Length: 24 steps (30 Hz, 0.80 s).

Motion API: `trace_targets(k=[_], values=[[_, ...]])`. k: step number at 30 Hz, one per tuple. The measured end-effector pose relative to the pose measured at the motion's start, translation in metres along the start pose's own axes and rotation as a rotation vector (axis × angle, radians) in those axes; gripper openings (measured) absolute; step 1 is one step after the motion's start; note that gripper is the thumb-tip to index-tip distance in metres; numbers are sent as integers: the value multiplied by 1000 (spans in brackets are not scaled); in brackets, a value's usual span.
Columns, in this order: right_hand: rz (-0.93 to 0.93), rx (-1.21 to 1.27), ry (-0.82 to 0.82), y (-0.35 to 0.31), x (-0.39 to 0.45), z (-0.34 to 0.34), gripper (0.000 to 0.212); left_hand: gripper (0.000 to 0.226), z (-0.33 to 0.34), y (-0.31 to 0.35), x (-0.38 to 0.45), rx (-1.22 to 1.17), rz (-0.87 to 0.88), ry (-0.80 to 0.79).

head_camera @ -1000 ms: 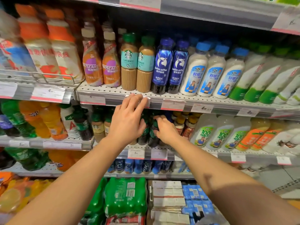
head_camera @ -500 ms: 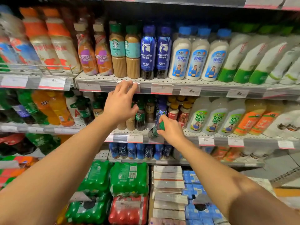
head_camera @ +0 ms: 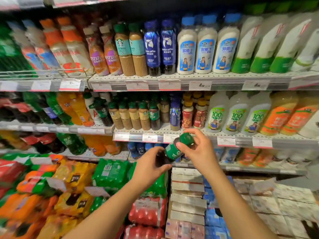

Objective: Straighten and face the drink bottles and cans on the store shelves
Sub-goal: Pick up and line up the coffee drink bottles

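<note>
1. Our right hand (head_camera: 198, 152) curls round the upper part of a small green-labelled coffee bottle (head_camera: 174, 150), thumb on the label and fingers wrapped just below its green cap (head_camera: 186, 138).
2. Our left hand (head_camera: 148, 168) grips the dark lower end of the same bottle from below, fingers closed round its base.
3. The bottle is off the shelf, tilted with the cap up and to the right, held in front of the middle shelf's edge (head_camera: 155, 137) and its price tags.
4. Directly behind it on that shelf we see a row of similar green-capped coffee bottles (head_camera: 133, 116), upright, with a blue-labelled bottle (head_camera: 175, 116) and two red-labelled bottles (head_camera: 193, 116) beside them.
5. Further right stand white bottles marked "100" (head_camera: 235, 116), then orange juice bottles (head_camera: 284, 116).
6. On the shelf above, tall coffee bottles (head_camera: 131, 50), dark blue bottles (head_camera: 159, 49) and white coconut-drink bottles (head_camera: 205, 49) stand in line.
7. Below our arms lie shrink-wrapped packs of green bottles (head_camera: 110, 173) and stacked cartons (head_camera: 188, 190).
</note>
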State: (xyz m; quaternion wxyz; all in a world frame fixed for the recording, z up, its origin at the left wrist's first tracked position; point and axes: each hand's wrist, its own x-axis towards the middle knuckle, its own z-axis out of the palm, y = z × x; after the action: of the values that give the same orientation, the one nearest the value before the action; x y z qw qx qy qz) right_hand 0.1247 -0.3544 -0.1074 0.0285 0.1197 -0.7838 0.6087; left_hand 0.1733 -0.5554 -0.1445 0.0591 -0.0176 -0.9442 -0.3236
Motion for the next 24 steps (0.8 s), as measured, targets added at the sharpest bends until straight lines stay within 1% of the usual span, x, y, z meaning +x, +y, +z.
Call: trace_targets(k=[2, 6, 9, 11, 14, 16, 18, 20, 22, 24], values=[[34, 93, 12, 0, -16, -2, 39, 56, 12, 6, -13, -40, -6, 21], [145, -16, 7, 13, -38, 1, 42, 54, 37, 18, -27, -93, 24, 59], [160, -129, 52, 9, -38, -1, 41, 53, 37, 23, -18, -107, 25, -12], [145, -165, 60, -2, -25, -6, 45, 56, 25, 21, -4, -89, 86, -64], [55, -237, 112, -32, 7, -14, 50, 54, -10, 9, 22, 20, 224, -53], [-18, -271, 137, -56, 32, -18, 49, 46, -46, -4, 46, 103, 308, 16], [-75, -297, 158, -81, 58, -18, 47, 41, -87, -14, 71, 168, 383, 118], [-116, -309, 203, -107, 78, -14, 51, 39, -130, -18, 96, 204, 455, 219], [-177, -340, 242, -129, 94, -6, 59, 39, -169, -14, 120, 239, 535, 274], [-217, -357, 254, -146, 107, 3, 62, 39, -204, -4, 139, 266, 607, 291]])
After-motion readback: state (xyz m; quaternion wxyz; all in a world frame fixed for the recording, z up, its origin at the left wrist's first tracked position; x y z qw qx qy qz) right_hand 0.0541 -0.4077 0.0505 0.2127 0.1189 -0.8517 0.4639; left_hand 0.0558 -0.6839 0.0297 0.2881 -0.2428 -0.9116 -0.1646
